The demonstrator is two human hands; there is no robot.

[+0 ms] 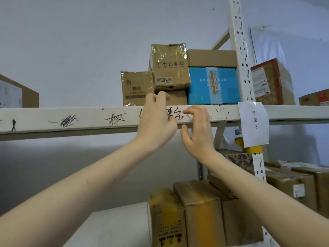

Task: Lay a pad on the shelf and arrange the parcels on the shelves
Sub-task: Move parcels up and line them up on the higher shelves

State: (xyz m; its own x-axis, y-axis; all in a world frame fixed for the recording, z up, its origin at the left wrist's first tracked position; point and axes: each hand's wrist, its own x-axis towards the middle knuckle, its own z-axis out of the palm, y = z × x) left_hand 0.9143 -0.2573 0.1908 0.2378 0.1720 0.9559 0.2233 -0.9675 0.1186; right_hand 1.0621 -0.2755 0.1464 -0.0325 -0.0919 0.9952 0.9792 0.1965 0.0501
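Left grip (156, 120) and right grip (197, 132) hover below parcels (170, 68).

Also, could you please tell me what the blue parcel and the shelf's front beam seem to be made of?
The blue parcel looks like printed cardboard under glossy clear tape, judging by its shiny wrinkled strip. The shelf beam looks like white-painted metal: smooth, matt, scuffed, scribbled on in pen.

A paper label (253, 123) hangs before a pale wall (89, 41).

two hands (156, 122), a group of four brown parcels (170, 68) and one blue parcel (197, 86), one paper label (253, 122)
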